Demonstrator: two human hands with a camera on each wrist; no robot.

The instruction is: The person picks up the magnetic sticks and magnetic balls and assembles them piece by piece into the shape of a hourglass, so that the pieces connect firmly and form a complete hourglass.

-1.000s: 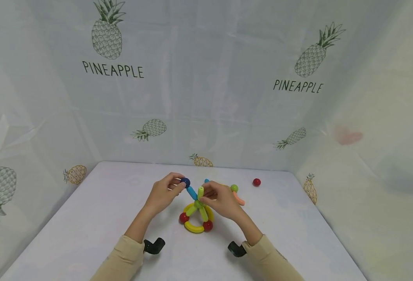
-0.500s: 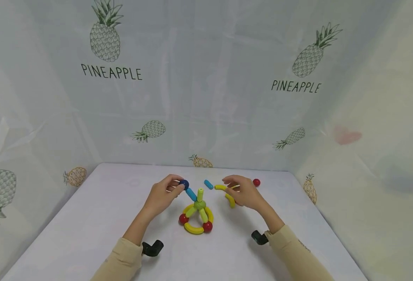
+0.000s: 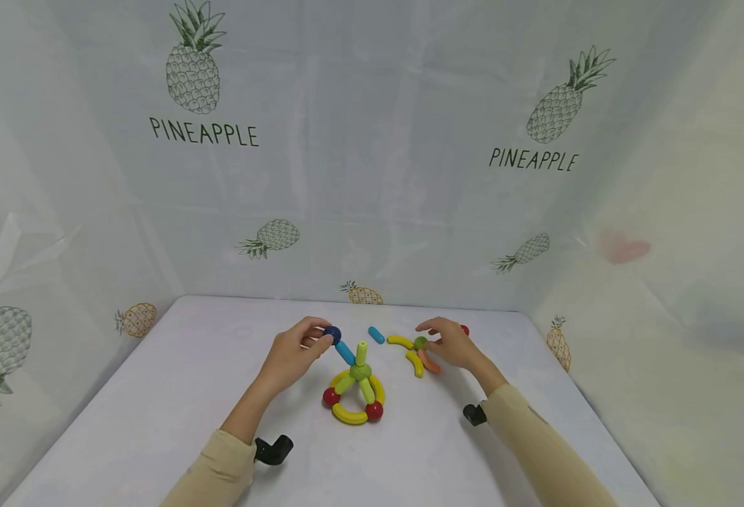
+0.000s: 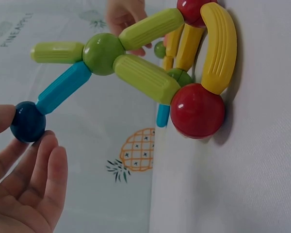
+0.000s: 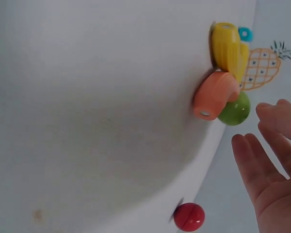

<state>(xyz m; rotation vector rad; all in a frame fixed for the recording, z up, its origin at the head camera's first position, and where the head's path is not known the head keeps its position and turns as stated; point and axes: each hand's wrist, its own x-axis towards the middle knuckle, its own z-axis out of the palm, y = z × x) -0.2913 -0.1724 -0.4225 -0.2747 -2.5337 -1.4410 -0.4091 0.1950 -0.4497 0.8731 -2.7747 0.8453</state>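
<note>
In the left wrist view, my left hand (image 3: 292, 352) pinches a dark blue ball (image 4: 28, 122) between thumb and fingers. A blue rod (image 4: 64, 87) joins that ball to a green ball (image 4: 104, 54) on top of a magnetic stick-and-ball structure. Its lime rods (image 4: 148, 79) slope down to red balls (image 4: 197, 110), linked by curved yellow rods (image 4: 220, 48) in a ring on the table. One lime rod (image 3: 362, 352) points upward. My right hand (image 3: 455, 345) hovers with nothing in its fingers, close to a loose green ball (image 5: 235, 109) behind an orange curved rod (image 5: 214, 97).
Loose curved yellow rods (image 3: 414, 363) and a short blue rod (image 3: 376, 334) lie on the table behind and right of the structure. A separate red ball (image 5: 189, 216) lies beyond the right hand. A pineapple-print sheet (image 3: 372, 176) encloses the table's back and sides.
My right hand has left the structure's upright lime rod and moved right to the loose pieces, exposing the green ball there. My left hand stays on the dark blue ball.
</note>
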